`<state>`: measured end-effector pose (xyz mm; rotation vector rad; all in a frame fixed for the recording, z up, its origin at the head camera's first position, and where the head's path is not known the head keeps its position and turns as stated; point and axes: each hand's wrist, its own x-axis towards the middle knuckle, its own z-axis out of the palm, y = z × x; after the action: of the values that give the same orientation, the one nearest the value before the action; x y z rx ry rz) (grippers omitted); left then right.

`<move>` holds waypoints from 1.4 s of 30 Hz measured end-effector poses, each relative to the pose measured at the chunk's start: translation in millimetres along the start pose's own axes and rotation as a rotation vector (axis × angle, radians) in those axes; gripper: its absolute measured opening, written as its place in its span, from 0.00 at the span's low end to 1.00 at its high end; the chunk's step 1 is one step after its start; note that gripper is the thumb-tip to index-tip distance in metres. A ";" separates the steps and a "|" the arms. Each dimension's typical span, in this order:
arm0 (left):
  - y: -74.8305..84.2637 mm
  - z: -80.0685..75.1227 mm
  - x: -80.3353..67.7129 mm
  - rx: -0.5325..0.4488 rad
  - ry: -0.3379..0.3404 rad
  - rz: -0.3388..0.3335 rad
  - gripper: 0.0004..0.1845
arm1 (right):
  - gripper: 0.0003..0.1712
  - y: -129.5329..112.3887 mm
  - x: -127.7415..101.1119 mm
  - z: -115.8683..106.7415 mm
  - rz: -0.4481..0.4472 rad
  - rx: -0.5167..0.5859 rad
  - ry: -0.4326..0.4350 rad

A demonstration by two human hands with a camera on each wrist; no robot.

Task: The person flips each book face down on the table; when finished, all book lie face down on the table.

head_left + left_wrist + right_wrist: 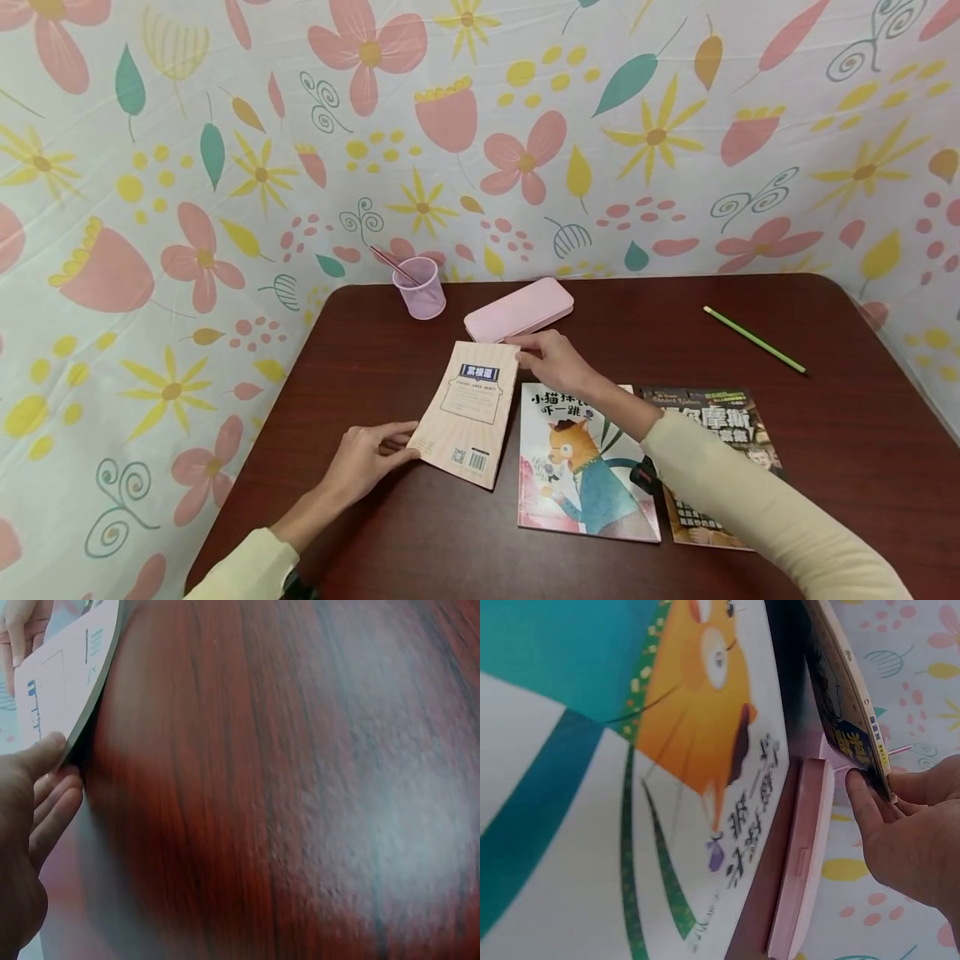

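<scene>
A thin beige book (468,412), its barcode side up, is held between both hands. My left hand (367,458) pinches its near left corner, thumb on top and fingers beneath, as the left wrist view shows. At the far right corner my right hand (557,362) grips the book between thumb and fingers. In the right wrist view the book (847,697) stands up off the table, its spine and dark front cover showing. Right of it lies a picture book with an orange cat (588,467), partly under my right forearm. A dark-covered book (701,525) lies beside that, also partly hidden by the sleeve.
A pink pencil case (520,310) lies just beyond the beige book. Behind it on the left stands a lilac pen cup (420,289) with pencils in it. A green pencil (753,339) lies at the back right of the dark wooden table (360,358). Flowered cloth hangs behind.
</scene>
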<state>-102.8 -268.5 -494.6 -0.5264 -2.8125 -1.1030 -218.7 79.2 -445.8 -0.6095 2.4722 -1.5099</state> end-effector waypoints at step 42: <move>-13.9 -1.2 -4.7 0.084 -0.272 0.394 0.21 | 0.08 37.1 5.8 16.7 -0.103 -0.326 -0.035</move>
<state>-103.2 -280.1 -503.6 -1.2396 -2.7700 -0.8866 -227.2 78.0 -486.0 -0.8192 2.7187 -1.1209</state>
